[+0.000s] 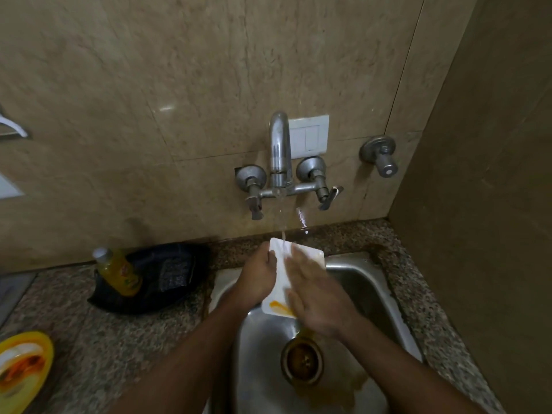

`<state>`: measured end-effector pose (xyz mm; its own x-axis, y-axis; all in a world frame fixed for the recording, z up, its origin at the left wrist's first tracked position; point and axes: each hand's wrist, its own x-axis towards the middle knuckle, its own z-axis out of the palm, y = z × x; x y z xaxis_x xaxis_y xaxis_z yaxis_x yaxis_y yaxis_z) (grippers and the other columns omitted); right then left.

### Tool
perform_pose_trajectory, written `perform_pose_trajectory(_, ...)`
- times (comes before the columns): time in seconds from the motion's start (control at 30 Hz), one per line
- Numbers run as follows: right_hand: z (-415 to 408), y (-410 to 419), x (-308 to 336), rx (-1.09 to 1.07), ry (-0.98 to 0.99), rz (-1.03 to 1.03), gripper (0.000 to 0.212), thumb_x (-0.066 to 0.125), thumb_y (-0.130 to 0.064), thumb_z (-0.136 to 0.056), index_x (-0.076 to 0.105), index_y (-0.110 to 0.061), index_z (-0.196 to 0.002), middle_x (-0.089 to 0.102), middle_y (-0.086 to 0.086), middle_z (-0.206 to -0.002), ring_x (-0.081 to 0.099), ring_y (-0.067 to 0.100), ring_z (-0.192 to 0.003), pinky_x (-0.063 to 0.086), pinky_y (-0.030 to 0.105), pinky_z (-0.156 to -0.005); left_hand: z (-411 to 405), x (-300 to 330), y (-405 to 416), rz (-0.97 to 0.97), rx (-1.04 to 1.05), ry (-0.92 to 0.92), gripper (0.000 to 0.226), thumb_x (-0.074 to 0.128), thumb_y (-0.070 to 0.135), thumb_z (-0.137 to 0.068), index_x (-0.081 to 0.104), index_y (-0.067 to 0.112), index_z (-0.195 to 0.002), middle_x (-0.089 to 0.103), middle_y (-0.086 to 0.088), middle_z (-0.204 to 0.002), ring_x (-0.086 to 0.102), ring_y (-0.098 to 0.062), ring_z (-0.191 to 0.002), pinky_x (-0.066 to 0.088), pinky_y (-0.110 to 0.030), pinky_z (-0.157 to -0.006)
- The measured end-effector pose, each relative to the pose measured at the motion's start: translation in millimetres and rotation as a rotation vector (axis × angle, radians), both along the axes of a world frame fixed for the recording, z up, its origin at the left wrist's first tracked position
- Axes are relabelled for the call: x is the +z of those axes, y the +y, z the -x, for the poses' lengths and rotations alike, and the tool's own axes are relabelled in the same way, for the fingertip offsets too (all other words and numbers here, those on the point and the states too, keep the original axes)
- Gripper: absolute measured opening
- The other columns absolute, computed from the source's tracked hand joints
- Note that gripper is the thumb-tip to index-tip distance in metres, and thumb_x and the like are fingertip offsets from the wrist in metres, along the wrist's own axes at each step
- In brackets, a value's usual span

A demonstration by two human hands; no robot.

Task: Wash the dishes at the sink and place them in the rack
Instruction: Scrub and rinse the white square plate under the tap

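Observation:
A white square plate [282, 273] with an orange food smear at its near edge is held over the steel sink [370, 282], under a thin stream of water from the tap [280, 150]. My left hand [258, 277] grips the plate's left edge. My right hand [316, 297] lies flat on the plate's face with straight fingers, blurred by motion. Orange-tinted water pools around the drain [302, 361].
On the speckled granite counter, left of the sink, a black tray [191, 282] holds a yellow dish-soap bottle [119, 271] and a dark scrub pad [174, 273]. A yellow dirty plate [22, 369] sits at the far left edge. A side wall closes the right.

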<state>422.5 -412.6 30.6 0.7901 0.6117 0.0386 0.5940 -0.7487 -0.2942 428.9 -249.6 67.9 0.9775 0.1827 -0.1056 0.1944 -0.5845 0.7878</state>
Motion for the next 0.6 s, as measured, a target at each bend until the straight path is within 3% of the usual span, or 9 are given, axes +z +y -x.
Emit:
perform_pose_trajectory(0.07, 11, 3, -3, 0.068, 0.007, -0.009, 0.068, 0.023, -0.049, -0.102, 0.000, -0.019, -0.158, -0.008, -0.001, -0.164, -0.008, 0.012, -0.151, 0.002, 0.036, -0.124, -2, -2, 0, 0.031, 0.052, -0.034, 0.031, 0.035, 0.017, -0.106, 0.054, 0.008, -0.128, 0.061, -0.005, -0.120, 0.055, -0.014, -0.101, 0.035, -0.019, -0.084)
perform_pose_trajectory(0.2, -3, -10, -7, -0.160, 0.002, 0.031, 0.071, 0.013, -0.052, -0.100, 0.000, -0.014, -0.158, -0.010, 0.004, -0.164, -0.007, 0.019, -0.152, -0.001, 0.040, -0.123, -3, -7, -1, 0.030, 0.059, -0.061, 0.032, 0.034, 0.023, -0.106, 0.053, 0.013, -0.129, 0.062, -0.003, -0.119, 0.059, -0.017, -0.103, 0.043, -0.025, -0.087)
perform_pose_trajectory(0.27, 3, -9, -10, -0.053, -0.012, 0.054, 0.070, 0.013, -0.051, -0.100, 0.002, -0.014, -0.158, -0.008, 0.004, -0.164, -0.007, 0.018, -0.152, -0.004, 0.038, -0.122, -3, -7, 2, 0.030, 0.071, -0.087, 0.033, 0.034, 0.022, -0.106, 0.052, 0.012, -0.131, 0.063, -0.005, -0.119, 0.060, -0.019, -0.103, 0.041, -0.024, -0.085)
perform_pose_trajectory(0.33, 7, -11, -11, 0.010, -0.040, 0.068, 0.067, 0.015, -0.049, -0.102, 0.003, -0.016, -0.158, -0.004, 0.002, -0.165, -0.004, 0.014, -0.152, -0.001, 0.040, -0.124, -3, -6, 5, 0.040, 0.076, -0.102, 0.033, 0.034, 0.023, -0.106, 0.052, 0.012, -0.131, 0.062, -0.002, -0.117, 0.059, -0.017, -0.101, 0.038, -0.021, -0.082)
perform_pose_trajectory(0.4, -3, -17, -10, -0.096, -0.051, 0.033, 0.066, 0.017, -0.047, -0.101, 0.006, -0.016, -0.158, -0.002, 0.002, -0.165, -0.001, 0.015, -0.152, 0.005, 0.044, -0.124, -3, -5, 3, 0.054, 0.060, -0.105, 0.033, 0.034, 0.025, -0.106, 0.052, 0.015, -0.133, 0.060, 0.004, -0.115, 0.056, -0.010, -0.097, 0.038, -0.020, -0.082)
perform_pose_trajectory(0.6, 6, -12, -9, 0.015, -0.082, 0.049, 0.066, 0.025, -0.040, -0.099, 0.007, -0.019, -0.159, -0.002, 0.001, -0.165, -0.001, 0.016, -0.152, 0.003, 0.046, -0.123, -11, -11, 4, 0.280, 0.127, -0.088, 0.032, 0.040, 0.024, -0.105, 0.056, 0.021, -0.131, 0.063, -0.003, -0.128, 0.059, -0.021, -0.116, 0.044, -0.040, -0.105)
